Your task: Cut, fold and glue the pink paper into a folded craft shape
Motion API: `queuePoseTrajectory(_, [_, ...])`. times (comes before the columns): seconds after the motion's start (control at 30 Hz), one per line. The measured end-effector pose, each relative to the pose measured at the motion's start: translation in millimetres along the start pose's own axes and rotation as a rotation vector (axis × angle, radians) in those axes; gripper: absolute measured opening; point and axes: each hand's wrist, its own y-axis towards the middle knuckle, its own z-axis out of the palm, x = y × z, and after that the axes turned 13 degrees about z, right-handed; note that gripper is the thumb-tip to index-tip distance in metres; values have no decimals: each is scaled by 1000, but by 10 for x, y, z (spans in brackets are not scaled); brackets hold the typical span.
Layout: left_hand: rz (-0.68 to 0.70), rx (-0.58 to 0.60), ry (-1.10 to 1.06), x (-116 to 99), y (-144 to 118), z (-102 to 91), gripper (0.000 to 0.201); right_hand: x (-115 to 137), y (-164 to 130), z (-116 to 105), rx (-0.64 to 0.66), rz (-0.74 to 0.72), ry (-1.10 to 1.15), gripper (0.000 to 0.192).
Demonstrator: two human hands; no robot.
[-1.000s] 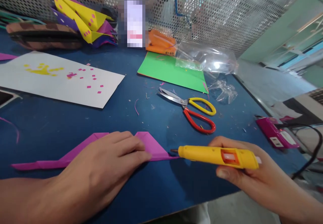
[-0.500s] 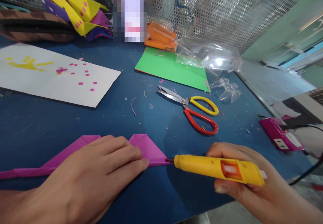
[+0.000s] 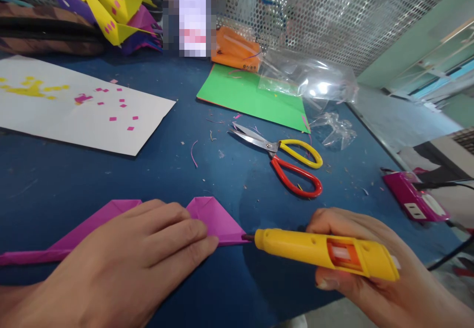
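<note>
Left hand (image 3: 122, 264) flat on creased purple paper (image 3: 217, 222); right hand (image 3: 374, 273) grips smooth yellow glue gun (image 3: 326, 253), nozzle seemingly touching it.

The folded plane (image 3: 218, 222) is matt purple paper. The glue gun (image 3: 326, 253) has smooth yellow plastic. The scissors (image 3: 281, 158) have shiny metal blades and glossy plastic handles. The bag (image 3: 311, 79) is clear, glossy plastic.

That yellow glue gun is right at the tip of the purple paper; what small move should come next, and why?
Probably a gentle squeeze of the glue gun: its nozzle meets the folded purple paper at the pointed end, and the left hand lies flat on the paper.
</note>
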Motion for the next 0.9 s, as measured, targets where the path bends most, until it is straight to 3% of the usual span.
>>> queuePoseTrajectory(0.67, [35, -54, 72, -13, 7, 2, 27, 19, 8, 42, -93, -103, -81, 31])
queuePoseTrajectory(0.77, [16, -13, 83, -46, -1, -28, 28, 44, 8, 33, -82, -84, -83, 34])
queuePoseTrajectory(0.9, [143, 102, 88, -75, 22, -52, 32, 52, -3, 23, -65, -54, -83, 37])
